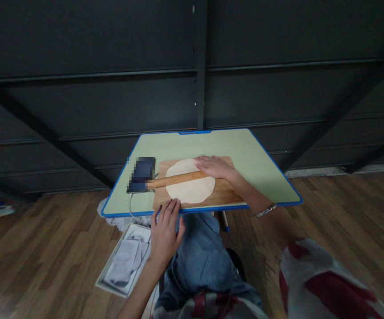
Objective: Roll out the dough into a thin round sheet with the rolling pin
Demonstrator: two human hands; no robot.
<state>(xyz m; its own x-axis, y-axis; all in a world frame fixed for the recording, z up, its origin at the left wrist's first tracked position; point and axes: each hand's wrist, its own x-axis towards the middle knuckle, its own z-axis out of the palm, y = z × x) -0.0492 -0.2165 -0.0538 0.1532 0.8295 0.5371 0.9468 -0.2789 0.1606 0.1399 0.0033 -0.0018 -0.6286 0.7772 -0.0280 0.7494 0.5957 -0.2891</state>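
Note:
A flat round of pale dough (192,192) lies on a wooden board (228,195). Across the dough, slightly slanted, runs a wooden rolling pin (178,178); its left end reaches past the board toward the phone. My right hand (216,167) is over the pin's right end, which it hides, with the fingers reaching forward over the dough's far right edge. At the board's near left corner is my left hand (167,226). Its fingers are stretched out, with the tips on the board's edge, and it holds nothing.
The board sits on a small pale green table (265,177) with a blue rim. A partly blurred dark phone (143,174) with a cable lies left of the board. Below left, an open box (123,261) holds pale items. Dark panels (139,97) stand behind the table.

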